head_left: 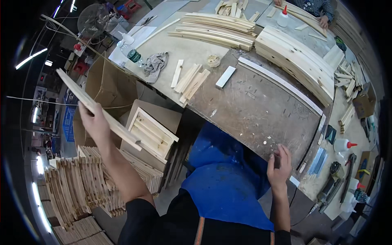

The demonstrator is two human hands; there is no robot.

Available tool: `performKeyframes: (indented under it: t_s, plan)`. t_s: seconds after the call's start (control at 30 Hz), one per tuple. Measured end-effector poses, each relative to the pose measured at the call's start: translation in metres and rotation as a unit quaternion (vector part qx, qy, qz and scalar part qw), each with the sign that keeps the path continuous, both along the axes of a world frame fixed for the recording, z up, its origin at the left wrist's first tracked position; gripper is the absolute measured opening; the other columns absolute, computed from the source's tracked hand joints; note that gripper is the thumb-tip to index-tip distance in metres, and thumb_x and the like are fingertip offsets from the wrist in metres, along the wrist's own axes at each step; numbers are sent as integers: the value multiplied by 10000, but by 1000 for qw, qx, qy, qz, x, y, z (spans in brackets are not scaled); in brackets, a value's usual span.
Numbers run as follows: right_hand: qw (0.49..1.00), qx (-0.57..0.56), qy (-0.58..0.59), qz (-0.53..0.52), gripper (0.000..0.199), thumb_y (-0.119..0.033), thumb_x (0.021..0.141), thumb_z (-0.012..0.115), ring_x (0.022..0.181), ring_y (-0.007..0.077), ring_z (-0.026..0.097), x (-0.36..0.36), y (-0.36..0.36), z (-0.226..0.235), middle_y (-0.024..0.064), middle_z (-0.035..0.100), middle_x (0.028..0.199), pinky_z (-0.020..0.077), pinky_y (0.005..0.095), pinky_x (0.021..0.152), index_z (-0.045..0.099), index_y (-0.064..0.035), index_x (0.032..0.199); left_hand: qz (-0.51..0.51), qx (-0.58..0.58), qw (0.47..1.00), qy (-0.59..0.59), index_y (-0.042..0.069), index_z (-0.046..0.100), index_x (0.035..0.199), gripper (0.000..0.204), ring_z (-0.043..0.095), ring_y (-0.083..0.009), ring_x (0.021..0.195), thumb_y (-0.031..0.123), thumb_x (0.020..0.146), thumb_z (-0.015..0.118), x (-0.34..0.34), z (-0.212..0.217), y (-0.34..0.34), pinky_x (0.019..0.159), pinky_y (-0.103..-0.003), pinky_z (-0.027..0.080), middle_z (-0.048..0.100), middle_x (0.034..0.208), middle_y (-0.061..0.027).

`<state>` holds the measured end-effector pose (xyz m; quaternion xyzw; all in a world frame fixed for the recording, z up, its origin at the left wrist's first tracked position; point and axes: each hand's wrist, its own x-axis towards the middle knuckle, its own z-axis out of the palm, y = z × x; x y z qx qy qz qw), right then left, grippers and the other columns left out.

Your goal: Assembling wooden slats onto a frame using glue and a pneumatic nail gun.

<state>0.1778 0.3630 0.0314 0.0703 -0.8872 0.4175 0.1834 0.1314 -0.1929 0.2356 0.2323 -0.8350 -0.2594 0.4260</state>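
Observation:
My left hand (96, 124) is closed around a long, pale wooden board (116, 127), raised and tilted off the left side of the workbench (253, 108). Below the board's near end lies a wooden frame or drawer-like box (153, 134) with slats inside. At the bench's front edge rests my right hand (279, 165), fingers loosely bent and apart, with nothing visible in it. Small pale bits (265, 143) lie just beyond its fingertips. A light-coloured block (226, 77) and a long thin white-topped strip (281, 83) lie farther back on the bench.
Stacked wooden panels (77, 188) stand at lower left, beside a cardboard box (108, 81). Thick boards (292, 61) are piled at the bench's back right. Glue bottles (343, 145) and a power tool (330, 183) lie at right. A co-worker's hand (324, 21) shows at the far bench.

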Motion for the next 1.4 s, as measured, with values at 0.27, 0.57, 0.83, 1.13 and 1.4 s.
performKeyframes:
  t_s: [0.27,0.57,0.83,1.13,1.4]
  plan:
    - [999,30,-8,-16,407,-29,890,762,1040,385,739,-11,-12,-10,205,720,1254,611,433,906,703,-12,1292,165,77,923,-339,-152,676,1289,444,676,-509,1167,185,1006,617,51,-241,-166,1013,-547,532,688,1270,-374]
    - [993,80,2,-90,341,-94,869,808,1019,370,740,-10,-14,-6,167,739,1177,620,445,888,724,-33,1194,240,180,872,-388,47,508,1573,576,605,-497,1273,248,1044,616,-4,-389,-138,1047,-542,525,560,1461,-304]
    - [986,133,18,-97,313,-118,839,826,995,356,739,-19,-23,-4,146,743,1136,618,441,874,742,-61,1136,99,-105,767,-625,16,568,1512,518,544,-448,1404,324,1103,489,-21,-446,-131,1217,-539,357,587,1533,-219]
    - [979,175,14,-103,282,-141,817,823,950,334,739,-23,-31,3,121,751,1085,619,428,845,765,-76,1085,98,-30,850,-517,-49,609,1414,534,552,-466,1379,355,1072,541,-17,-460,-90,1258,-542,318,637,1452,-251]
    - [977,186,3,-107,284,-153,808,824,967,333,727,-23,-30,4,120,734,1101,611,434,855,765,-82,1076,76,6,930,-361,-16,498,1502,597,530,-518,1350,192,975,686,-2,-406,2,1174,-589,404,543,1473,-303]
